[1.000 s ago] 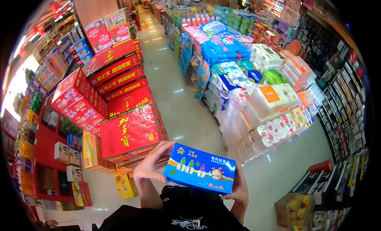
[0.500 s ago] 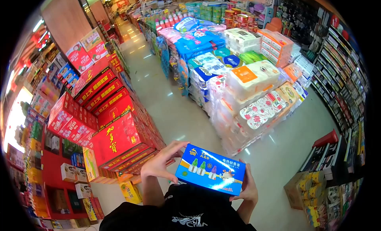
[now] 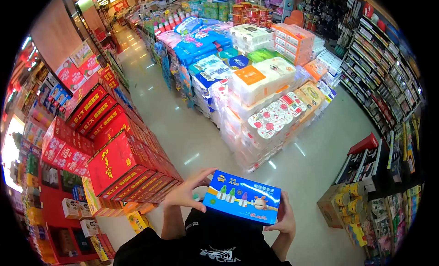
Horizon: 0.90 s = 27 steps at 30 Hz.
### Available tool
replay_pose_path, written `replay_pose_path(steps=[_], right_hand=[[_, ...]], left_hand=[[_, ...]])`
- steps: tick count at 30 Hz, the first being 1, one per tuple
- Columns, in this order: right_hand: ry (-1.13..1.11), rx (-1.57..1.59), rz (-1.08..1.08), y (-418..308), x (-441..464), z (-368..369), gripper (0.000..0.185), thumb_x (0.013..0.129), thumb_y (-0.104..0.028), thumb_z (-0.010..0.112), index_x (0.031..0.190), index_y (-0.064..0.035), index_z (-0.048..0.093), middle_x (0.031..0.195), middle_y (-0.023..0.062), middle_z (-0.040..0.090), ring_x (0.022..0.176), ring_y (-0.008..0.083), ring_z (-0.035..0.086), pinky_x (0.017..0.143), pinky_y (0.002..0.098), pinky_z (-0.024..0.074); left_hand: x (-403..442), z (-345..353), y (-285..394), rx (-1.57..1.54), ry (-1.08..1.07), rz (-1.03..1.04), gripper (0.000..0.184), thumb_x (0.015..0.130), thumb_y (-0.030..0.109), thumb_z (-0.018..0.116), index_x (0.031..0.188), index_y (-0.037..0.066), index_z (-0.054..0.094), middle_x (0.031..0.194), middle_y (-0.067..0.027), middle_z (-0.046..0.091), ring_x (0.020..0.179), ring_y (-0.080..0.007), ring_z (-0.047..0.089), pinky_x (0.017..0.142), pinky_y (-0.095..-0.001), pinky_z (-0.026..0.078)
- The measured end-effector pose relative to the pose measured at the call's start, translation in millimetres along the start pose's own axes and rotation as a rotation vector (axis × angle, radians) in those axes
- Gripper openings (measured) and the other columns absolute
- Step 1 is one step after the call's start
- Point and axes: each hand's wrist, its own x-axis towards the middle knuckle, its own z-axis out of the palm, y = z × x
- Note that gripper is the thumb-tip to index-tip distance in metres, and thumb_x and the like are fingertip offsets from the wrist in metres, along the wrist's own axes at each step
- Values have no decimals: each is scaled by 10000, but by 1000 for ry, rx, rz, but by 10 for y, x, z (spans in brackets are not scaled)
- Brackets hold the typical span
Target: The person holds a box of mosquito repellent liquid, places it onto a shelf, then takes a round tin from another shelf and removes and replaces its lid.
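A blue box of electric mosquito repellent liquid [image 3: 242,198] is held level in front of my black shirt, its printed face turned up toward me. Pictures of small green and purple bottles and a cartoon animal show on it. My left hand [image 3: 190,192] grips the box's left end, thumb on the near side and fingers at the far corner. At the opposite end, my right hand [image 3: 285,216] is closed around the right edge. The box's underside and some fingertips are hidden.
Red drink cartons [image 3: 121,163] are stacked at the left. Ahead stands a large pile of wrapped tissue packs [image 3: 265,83]. Shelves of small goods [image 3: 379,69] line the right side, with a cardboard box [image 3: 330,206] of yellow cans lower down. Tiled floor [image 3: 192,147] runs between them.
The surroundings have shifted left in view as my head turned right. Both hands keep hold of the box, which has tilted slightly, and the glare on its face has lessened.
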Motion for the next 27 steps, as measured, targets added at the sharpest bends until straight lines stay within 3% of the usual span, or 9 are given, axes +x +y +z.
replay_pose_path(steps=[2,5,11,17,23,26,27], right_hand=[[28,64,20,-20,-76,-63,1275,374,-205,973,1417,29,279,1272,94,377,1243,255,399,1043,384,314],[59,77,-10,43,-155,-135,1264,378,-190,972,1416,24,284,1282,99,381,1247,259,399,1046,388,314],[214,83,-51,162,-300,-61,1228,429,-173,962,1435,4,279,1312,97,368,1260,251,385,1049,385,313],[428,42,-36,45,-450,-3,1232,438,-199,962,1440,9,276,1319,96,362,1246,243,398,1041,388,323],[628,65,-29,-12,-446,228,1210,435,-190,954,1438,-20,299,1307,100,391,1239,243,404,1037,387,338],[640,-307,266,-488,-222,104,1188,432,-182,947,1423,-17,314,1301,104,405,1243,251,402,1042,381,334],[660,-267,222,-464,-268,305,1183,431,-183,946,1420,-18,318,1301,104,406,1244,255,401,1045,381,330]], left_hand=[[71,58,75,58,-51,-67,1215,571,354,909,1473,16,169,1385,-118,310,1302,-241,382,1097,-381,300],[220,85,67,92,-64,14,1168,594,394,883,1475,40,202,1340,-138,361,1176,-252,482,1022,-391,386],[630,15,40,-85,-104,-100,1184,561,430,889,1474,59,232,1345,-115,352,1168,-238,475,1011,-396,392],[1215,6,-107,-213,-263,-69,1237,525,522,876,1468,39,238,1359,-110,351,1170,-225,466,1015,-396,383],[1560,76,-326,-430,-322,-129,1261,514,568,863,1463,22,239,1360,-107,368,1249,-245,422,1035,-409,362],[2045,-143,-399,-332,-362,-15,1268,522,597,847,1461,11,229,1391,-117,351,1305,-253,379,1060,-407,342],[2094,-150,-63,-321,-388,-5,1280,514,605,847,1458,6,226,1400,-123,343,1310,-253,373,1065,-402,337]])
